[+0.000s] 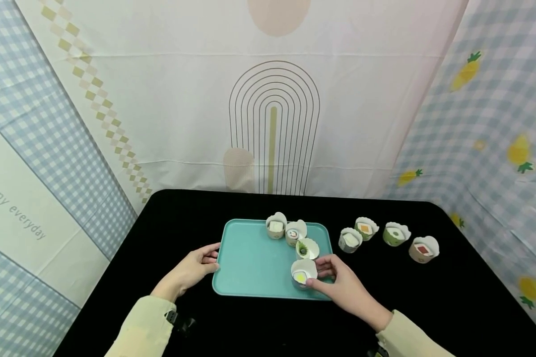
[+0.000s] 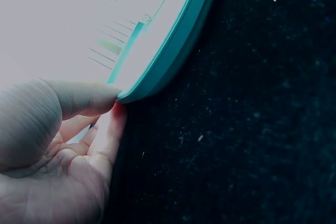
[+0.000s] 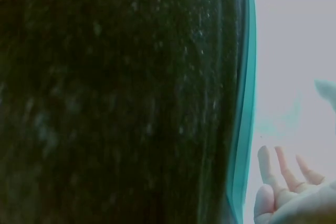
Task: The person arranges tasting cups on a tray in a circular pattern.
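Note:
A turquoise rectangular tray [image 1: 254, 258] lies on the black table. My left hand [image 1: 192, 267] pinches its left rim; in the left wrist view the thumb [image 2: 89, 97] lies at the edge with a fingertip below it. Paper cups stand on the tray's right half: one with a yellow-centred white piece [image 1: 303, 272], one with a green piece [image 1: 307, 248], one with a patterned piece [image 1: 296, 232] and one with a plain white piece [image 1: 276, 225]. My right hand [image 1: 346, 285] is at the front cup's right side, thumb at its wall, fingers loosely spread.
Right of the tray on the table [image 1: 178, 218] stand more paper cups: a white-topped one [image 1: 350, 240], an orange-topped one [image 1: 366, 228], a green one [image 1: 395, 233] and a red-topped one [image 1: 424, 249]. Patterned cloth [image 1: 183, 109] hangs behind and at both sides.

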`<state>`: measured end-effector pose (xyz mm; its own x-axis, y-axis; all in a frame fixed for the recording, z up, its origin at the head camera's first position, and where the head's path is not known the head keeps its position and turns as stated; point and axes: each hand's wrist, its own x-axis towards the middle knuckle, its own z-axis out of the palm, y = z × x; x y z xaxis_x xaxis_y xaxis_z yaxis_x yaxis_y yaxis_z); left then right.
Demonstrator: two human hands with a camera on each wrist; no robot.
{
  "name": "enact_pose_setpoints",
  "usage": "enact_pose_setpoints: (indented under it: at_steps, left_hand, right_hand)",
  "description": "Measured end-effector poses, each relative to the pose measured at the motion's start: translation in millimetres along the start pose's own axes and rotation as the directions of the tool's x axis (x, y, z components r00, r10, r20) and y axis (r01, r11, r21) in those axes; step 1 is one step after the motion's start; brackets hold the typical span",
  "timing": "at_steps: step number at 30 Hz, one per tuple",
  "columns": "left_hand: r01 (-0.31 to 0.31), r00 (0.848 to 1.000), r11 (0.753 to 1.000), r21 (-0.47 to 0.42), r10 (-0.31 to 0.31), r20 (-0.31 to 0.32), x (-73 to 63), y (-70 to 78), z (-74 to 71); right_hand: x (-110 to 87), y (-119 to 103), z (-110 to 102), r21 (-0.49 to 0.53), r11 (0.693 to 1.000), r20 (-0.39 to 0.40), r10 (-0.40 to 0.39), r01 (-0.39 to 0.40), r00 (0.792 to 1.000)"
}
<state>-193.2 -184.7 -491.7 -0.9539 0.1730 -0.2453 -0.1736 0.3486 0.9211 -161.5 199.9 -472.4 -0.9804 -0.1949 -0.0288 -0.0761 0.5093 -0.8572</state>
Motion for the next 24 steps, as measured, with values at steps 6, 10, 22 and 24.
enact_pose_setpoints:
  at_steps: [6, 10, 22, 24]
  left_hand:
    - [0.01, 1.0, 1.0, 0.01, -0.01, -0.005, -1.7, 2.8, -2.0]
    - [0.01, 1.0, 1.0, 0.019, -0.01, -0.016, -2.8, 4.0, -4.1]
    - [0.01, 1.0, 1.0, -0.008, -0.01, -0.003, -0.9, 1.8, -0.5]
    - [0.008, 1.0, 1.0, -0.008, -0.008, -0.002, -0.7, 2.0, 0.2]
  right_hand:
    - [-1.1, 2.8, -13.8, -0.032, 0.999, -0.086, -0.043, 0.041, 0.995]
    - [0.7, 6.1, -24.3, -0.024, 0.998, -0.125, -0.065, 0.063, 0.99]
    - [8.8, 31.3, -48.5, -0.056, 0.998, -0.266, -0.003, -0.012, 0.964]
    - [9.6, 34.8, -51.2, -0.063, 0.998, -0.282, 0.004, -0.022, 0.959]
